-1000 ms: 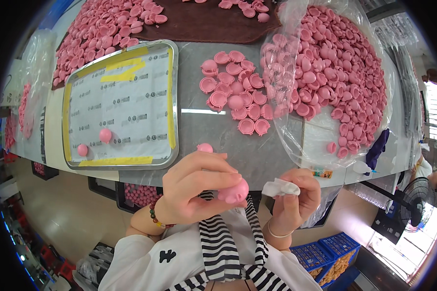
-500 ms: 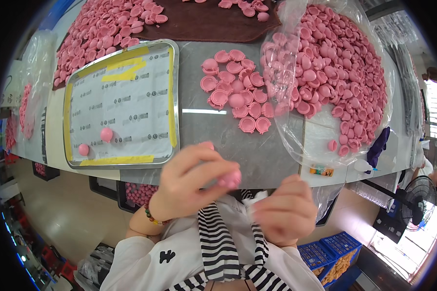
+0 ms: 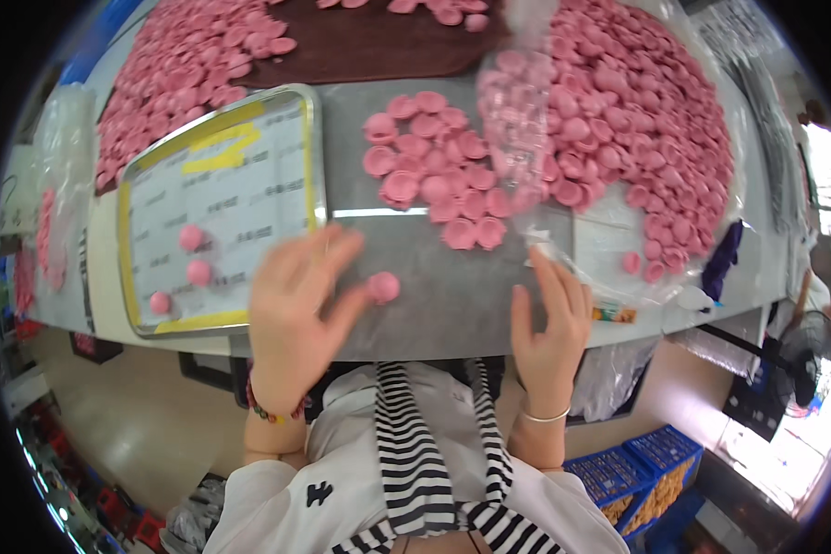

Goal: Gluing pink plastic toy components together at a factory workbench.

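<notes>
Left hand (image 3: 295, 309) spread wide, holding nothing; the pink cap (image 3: 383, 287) sits just right of its fingertips. Right hand (image 3: 549, 323) is also spread, resting farther off on the worktop (image 3: 452, 295).

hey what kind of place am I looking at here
Probably a small workshop or factory bench for sorting or assembling parts. Hundreds of small pink caps lie heaped on the grey table, a metal tray holds three of them, and blue crates sit on the floor.
</notes>
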Motion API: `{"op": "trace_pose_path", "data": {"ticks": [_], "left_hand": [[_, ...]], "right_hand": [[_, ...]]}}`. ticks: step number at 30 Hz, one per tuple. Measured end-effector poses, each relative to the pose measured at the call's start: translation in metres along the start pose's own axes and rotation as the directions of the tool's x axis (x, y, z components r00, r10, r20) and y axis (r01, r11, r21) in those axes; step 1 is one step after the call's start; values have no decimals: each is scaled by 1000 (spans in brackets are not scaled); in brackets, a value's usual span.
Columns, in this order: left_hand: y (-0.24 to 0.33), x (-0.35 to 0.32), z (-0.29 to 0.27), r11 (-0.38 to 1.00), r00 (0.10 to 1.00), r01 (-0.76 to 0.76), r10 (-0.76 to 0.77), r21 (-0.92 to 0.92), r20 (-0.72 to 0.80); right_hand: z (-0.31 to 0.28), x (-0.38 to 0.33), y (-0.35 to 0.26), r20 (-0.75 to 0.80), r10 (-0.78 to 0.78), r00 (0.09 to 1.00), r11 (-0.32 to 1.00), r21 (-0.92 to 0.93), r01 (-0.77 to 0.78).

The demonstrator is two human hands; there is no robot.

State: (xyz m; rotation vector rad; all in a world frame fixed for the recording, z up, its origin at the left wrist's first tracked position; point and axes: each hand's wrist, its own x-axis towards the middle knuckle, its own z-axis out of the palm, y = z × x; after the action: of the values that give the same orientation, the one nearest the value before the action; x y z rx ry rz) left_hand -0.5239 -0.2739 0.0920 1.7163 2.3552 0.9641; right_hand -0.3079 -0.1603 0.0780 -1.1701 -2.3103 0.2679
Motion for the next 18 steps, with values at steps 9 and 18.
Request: {"op": "trace_pose_path", "data": {"ticks": [9,18], "left_hand": [[5,-8,34,962,988,-56,93,-269,125],[19,-20,34,-355,868,487,98,-798,486]], "right_hand": [[-30,-41,163,-783,439,441,877,267,-400],[-35,13,102,-592,597,542,681,731,49]]}}
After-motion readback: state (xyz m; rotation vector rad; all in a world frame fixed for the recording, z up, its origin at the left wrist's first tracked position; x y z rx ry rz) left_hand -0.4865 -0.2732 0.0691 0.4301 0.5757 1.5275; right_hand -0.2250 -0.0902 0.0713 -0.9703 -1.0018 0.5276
